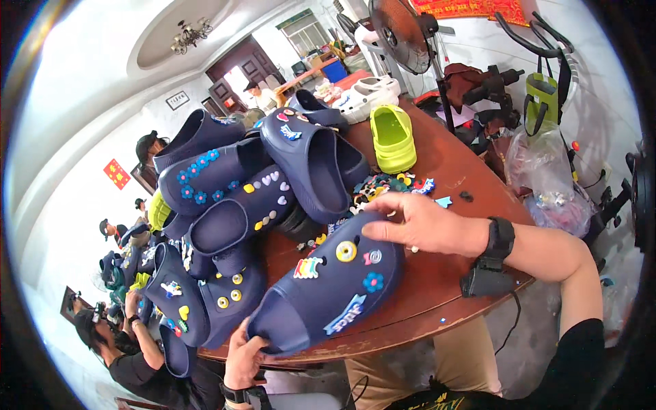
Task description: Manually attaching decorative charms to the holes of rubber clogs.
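Note:
A navy clog (328,280) is tilted up in front of me at the table's near edge. Its upper carries a ring-shaped yellow charm (346,251), a blue flower charm (372,282), a rainbow-coloured charm (307,268), a small swirl charm and a white-and-blue lettered one. My left hand (244,359) grips the heel end, its thumb at the opening. At the toe, my right hand (427,225) is closed with the thumb over the upper; its other fingers are partly hidden behind. Loose small charms (389,184) lie in a pile just beyond that hand.
Several decorated navy clogs (239,212) are heaped to the left and ahead. A lime-green clog (393,139) and white clogs (367,97) stand farther back on the brown table (458,178). A fan (403,34) stands beyond. Another person (140,348) works at the left.

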Action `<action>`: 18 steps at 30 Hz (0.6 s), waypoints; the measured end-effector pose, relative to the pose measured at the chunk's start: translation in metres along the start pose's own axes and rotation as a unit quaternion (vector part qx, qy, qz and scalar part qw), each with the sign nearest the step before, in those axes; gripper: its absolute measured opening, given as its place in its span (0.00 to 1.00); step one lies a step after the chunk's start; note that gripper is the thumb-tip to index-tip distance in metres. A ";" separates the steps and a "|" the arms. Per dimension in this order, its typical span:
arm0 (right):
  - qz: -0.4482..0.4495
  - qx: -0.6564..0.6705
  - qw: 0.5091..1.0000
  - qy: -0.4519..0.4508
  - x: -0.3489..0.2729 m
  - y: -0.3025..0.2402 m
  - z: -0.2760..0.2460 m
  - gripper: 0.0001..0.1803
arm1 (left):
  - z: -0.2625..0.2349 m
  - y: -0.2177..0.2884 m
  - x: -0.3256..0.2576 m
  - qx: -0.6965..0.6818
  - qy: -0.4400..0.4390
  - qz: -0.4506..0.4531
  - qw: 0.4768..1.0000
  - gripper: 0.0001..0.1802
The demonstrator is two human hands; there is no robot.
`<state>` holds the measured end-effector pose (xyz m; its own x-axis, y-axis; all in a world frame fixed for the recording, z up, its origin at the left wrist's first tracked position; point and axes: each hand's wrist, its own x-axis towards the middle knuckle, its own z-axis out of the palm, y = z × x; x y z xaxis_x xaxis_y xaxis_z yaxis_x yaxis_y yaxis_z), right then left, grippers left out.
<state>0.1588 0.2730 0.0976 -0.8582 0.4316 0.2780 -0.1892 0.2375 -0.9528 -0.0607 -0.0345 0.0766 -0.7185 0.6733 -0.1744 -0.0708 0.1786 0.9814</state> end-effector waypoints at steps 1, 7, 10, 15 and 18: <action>-0.016 0.023 1.000 0.010 0.003 0.000 -0.006 0.20 | 0.001 0.003 -0.005 -0.038 -0.067 -0.034 0.996 0.29; -0.058 0.109 0.984 0.132 0.028 0.008 -0.051 0.28 | 0.053 0.035 -0.022 -0.156 -0.184 -0.099 0.965 0.27; -0.058 0.128 0.959 0.245 0.033 0.030 -0.092 0.25 | 0.093 0.060 0.001 -0.193 -0.182 -0.043 0.963 0.21; -0.024 0.120 0.936 0.330 0.039 0.062 -0.112 0.20 | 0.211 0.113 0.082 -0.266 -0.231 0.093 0.931 0.16; -0.070 0.091 0.941 0.318 0.052 0.076 -0.107 0.21 | 0.252 0.119 0.164 -0.234 -0.297 0.237 0.895 0.12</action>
<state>0.1507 0.4064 0.0525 -0.3702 0.8550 0.3632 -0.4076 0.2018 -0.8906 -0.0125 0.2782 0.1448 -0.2595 0.8815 0.3944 -0.2374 -0.4541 0.8587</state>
